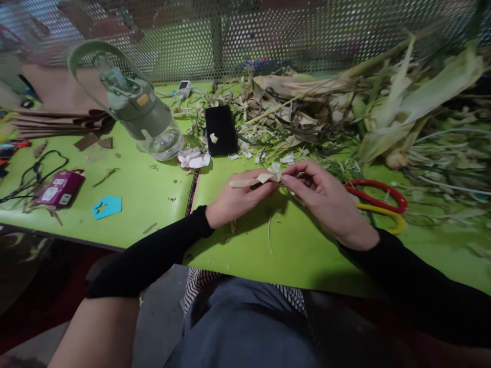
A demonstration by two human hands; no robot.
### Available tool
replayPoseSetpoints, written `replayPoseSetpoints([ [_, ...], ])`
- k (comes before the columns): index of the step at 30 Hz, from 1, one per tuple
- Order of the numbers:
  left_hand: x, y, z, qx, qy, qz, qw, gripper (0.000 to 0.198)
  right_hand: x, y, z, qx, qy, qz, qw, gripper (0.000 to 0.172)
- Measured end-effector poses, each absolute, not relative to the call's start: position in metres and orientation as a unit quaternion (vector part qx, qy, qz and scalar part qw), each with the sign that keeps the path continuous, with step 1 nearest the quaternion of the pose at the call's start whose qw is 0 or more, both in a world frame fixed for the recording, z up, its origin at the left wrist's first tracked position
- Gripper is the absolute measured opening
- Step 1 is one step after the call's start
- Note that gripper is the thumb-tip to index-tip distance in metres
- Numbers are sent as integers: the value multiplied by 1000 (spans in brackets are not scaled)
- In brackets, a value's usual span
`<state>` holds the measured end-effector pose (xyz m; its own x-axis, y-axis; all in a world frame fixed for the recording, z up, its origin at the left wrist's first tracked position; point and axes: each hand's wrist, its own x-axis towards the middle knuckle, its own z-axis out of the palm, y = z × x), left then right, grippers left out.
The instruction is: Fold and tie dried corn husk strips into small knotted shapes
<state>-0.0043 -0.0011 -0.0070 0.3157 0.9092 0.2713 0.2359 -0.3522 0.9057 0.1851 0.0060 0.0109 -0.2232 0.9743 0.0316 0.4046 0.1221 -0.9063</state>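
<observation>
My left hand point(238, 200) pinches a pale strip of dried corn husk point(253, 180) just above the green table point(153, 204). The strip sticks out to the left past my fingers. My right hand point(326, 199) meets it from the right, fingers closed on the other end of the same husk strip. Both wrists rest low over the table, both arms in black sleeves. Right behind my right hand lie scissors point(378, 200) with red and yellow handles.
A heap of corn husks and stalks point(364, 107) fills the back right. A black phone point(220, 130) and crumpled white scraps point(194, 158) lie mid-table. A green water bottle point(130, 99) lies at left, with a purple packet point(59, 188), a blue tag point(107, 207) and cords. Mesh screen behind.
</observation>
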Motion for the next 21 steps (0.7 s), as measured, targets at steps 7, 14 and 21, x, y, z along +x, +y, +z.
replayPoseSetpoints([
  [7, -5, 2, -5, 671, 392, 409, 477, 14, 186, 9, 12, -495, -724, 352, 328, 24],
  [14, -7, -2, 4, 557, 367, 298, 683, 35, 182, 0, 16, -488, -665, 442, 353, 26],
  [21, -6, -2, 7, 637, 399, 337, 567, 21, 180, 3, 9, -497, -591, 541, 333, 40],
])
